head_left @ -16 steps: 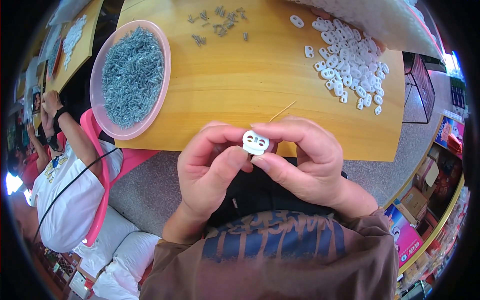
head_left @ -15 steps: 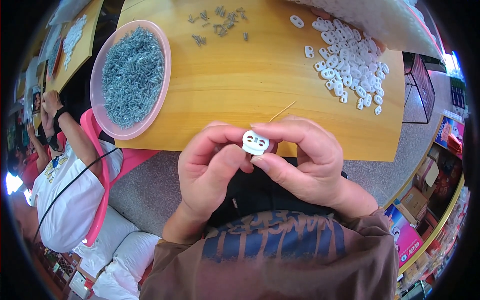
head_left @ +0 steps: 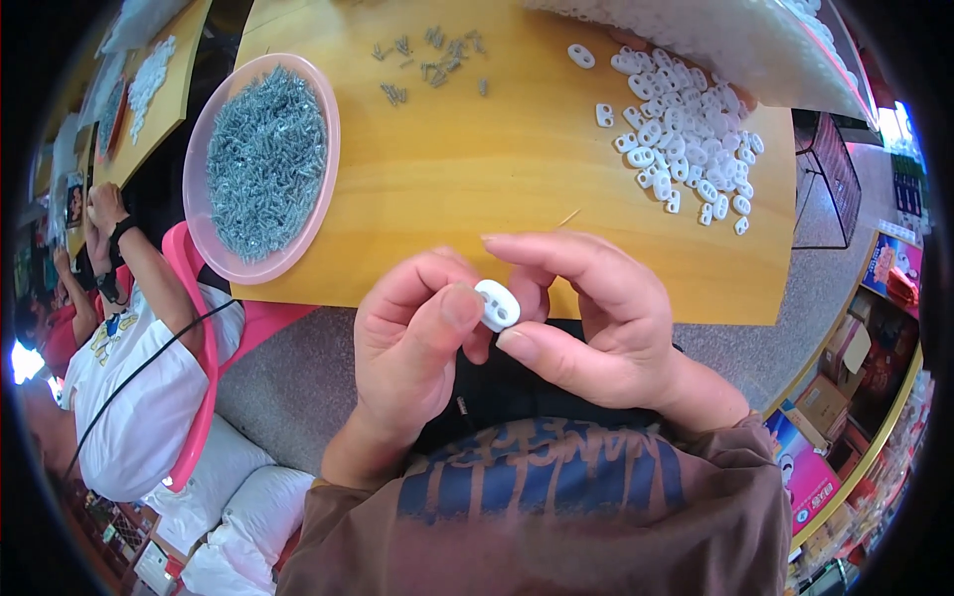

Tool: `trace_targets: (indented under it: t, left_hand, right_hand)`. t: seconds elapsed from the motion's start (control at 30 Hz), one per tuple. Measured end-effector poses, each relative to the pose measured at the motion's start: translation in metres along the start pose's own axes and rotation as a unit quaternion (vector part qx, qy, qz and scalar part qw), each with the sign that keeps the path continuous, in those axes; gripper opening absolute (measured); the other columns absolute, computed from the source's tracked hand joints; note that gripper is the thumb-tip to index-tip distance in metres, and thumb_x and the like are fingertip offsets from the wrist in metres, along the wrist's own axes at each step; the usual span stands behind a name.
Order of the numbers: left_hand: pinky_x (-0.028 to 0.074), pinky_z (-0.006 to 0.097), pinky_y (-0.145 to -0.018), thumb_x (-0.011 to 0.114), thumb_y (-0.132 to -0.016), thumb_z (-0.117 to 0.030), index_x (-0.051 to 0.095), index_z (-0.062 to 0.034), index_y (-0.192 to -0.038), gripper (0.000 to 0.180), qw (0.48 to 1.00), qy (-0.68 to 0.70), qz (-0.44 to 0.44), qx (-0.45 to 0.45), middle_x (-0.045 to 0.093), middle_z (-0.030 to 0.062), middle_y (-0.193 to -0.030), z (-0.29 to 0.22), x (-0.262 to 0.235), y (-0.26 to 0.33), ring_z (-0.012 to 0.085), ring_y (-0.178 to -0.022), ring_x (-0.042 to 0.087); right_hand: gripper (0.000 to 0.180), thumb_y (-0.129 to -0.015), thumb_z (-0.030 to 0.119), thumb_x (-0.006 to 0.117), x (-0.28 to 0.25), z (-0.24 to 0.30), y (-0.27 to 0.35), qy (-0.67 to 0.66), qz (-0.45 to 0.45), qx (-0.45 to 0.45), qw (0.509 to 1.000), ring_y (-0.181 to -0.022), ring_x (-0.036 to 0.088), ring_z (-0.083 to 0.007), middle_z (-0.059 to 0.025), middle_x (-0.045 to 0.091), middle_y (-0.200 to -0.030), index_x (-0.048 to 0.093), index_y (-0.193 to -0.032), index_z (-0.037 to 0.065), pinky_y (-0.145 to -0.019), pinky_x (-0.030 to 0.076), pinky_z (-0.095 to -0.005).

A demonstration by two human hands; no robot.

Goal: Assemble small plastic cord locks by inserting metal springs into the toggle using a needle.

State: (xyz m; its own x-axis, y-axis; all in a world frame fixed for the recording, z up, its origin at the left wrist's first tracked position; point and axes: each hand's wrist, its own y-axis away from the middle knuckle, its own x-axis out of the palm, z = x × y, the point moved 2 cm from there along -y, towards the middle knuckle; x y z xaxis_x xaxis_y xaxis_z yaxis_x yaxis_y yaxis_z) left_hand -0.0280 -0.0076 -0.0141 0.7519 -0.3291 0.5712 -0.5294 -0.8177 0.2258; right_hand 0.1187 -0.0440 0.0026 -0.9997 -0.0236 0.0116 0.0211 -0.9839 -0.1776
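A small white plastic cord lock (head_left: 499,307), oval with holes through it, is pinched between the thumb and fingers of my left hand (head_left: 412,333). My right hand (head_left: 601,323) is just beside it, with thumb and index finger spread apart. The right thumb tip is very near the cord lock; I cannot tell whether it touches. Beyond my right hand shows the tip of a thin wooden stick (head_left: 568,218), its other end hidden behind the fingers.
On the wooden table (head_left: 427,199) stands a pink basin (head_left: 332,149) full of small metal springs. Several loose springs (head_left: 437,70) lie at the far edge. White plastic pieces (head_left: 686,139) are heaped at the right under a clear bag (head_left: 715,50). Another person (head_left: 139,377) sits at the left.
My right thumb and index finger have parted from the cord lock. The left hand keeps it and has turned it, so its holes face another way.
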Motion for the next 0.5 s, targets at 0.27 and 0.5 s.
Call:
trace_targets:
  t: [0.27,0.5]
  left_hand:
    - [0.039,0.017,-0.051,0.053,-0.085,-0.016,0.054,-0.0023,-0.085,0.014,0.999,0.029,-0.016,-0.037,0.055,0.0041,-0.079,-0.002,0.014,-0.002,0.0063,-0.059,0.048]
    - [0.038,0.017,-0.05,0.054,-0.084,-0.015,0.054,-0.0016,-0.084,0.013,0.998,0.003,0.007,-0.062,0.054,0.004,-0.077,0.004,0.022,-0.008,0.0061,-0.058,0.048]
  right_hand:
    - [0.032,-0.077,0.001,0.059,-0.004,-0.006,0.005,-0.111,0.032,0.045,0.992,-0.068,0.052,-0.0113,-0.0072,0.057,-0.083,0.053,-0.108,-0.003,-0.065,0.042,-0.0236]
    - [0.031,-0.074,-0.001,0.062,-0.017,-0.007,0.007,-0.103,-0.002,0.03,0.994,-0.063,0.052,-0.0091,-0.0058,0.057,-0.077,0.055,-0.105,-0.002,-0.062,0.043,-0.023]
